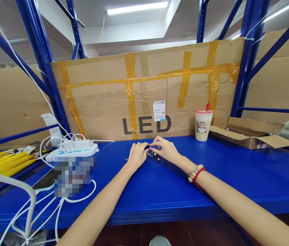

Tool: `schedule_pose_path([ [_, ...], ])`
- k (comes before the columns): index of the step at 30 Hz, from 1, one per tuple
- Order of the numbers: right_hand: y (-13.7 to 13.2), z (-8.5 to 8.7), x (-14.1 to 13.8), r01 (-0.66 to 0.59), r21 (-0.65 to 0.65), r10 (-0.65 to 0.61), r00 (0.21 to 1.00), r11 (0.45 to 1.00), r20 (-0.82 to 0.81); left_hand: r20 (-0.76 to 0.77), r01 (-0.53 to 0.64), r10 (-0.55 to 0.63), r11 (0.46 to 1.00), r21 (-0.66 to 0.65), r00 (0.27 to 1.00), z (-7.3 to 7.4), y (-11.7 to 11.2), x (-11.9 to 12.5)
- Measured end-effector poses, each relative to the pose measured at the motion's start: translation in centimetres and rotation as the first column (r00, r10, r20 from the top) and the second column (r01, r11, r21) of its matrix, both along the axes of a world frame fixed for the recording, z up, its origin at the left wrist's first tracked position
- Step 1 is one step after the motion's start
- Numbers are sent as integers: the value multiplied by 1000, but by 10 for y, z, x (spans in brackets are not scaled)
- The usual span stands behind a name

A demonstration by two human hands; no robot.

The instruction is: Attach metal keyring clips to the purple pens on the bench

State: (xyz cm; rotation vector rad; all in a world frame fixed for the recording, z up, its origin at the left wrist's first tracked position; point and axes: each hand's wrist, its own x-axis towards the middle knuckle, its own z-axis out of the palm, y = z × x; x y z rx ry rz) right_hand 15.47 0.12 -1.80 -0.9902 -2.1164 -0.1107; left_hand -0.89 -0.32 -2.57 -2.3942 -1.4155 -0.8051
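Near the back of the blue shelf top, my left hand (138, 153) and my right hand (167, 149) meet with fingertips almost touching. Both are closed in a pinch around a small dark piece (147, 147), too small to name and partly covered by the fingers. Just below the fingertips lie several small shiny metal parts (150, 154). A small dark cylindrical part (158, 159) rests under my right hand, and a tiny round part (126, 160) sits left of my left hand. A beaded bracelet with a red cord (197, 173) circles my right wrist.
A taped cardboard sheet (103, 102) marked LED stands behind the shelf. To the right are a drink cup (202, 128) with a red straw and an open cardboard box (252, 135). On the left lie a white power strip (75, 150), cables, a phone (45, 179) and yellow tubes (11, 165).
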Motion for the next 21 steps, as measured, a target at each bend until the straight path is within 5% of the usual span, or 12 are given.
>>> schedule_pose_path([
  [5, -5, 1, -1, 31, -1, -31, 1000, 1000, 3, 6, -41, 41, 999, -27, 999, 4, -3, 3],
  [10, -6, 0, -3, 77, -28, -79, 995, 997, -54, 146, -199, 204, 979, -48, 968, 8, -1, 0],
  [16, -2, -11, -5, -35, -93, 55, 974, 995, 221, 179, -232, 244, 969, -88, 953, 5, 1, -3],
  [21, -6, -11, -10, -71, -157, 114, 953, 985, 282, 166, -209, 218, 975, -72, 962, 6, -2, 2],
])
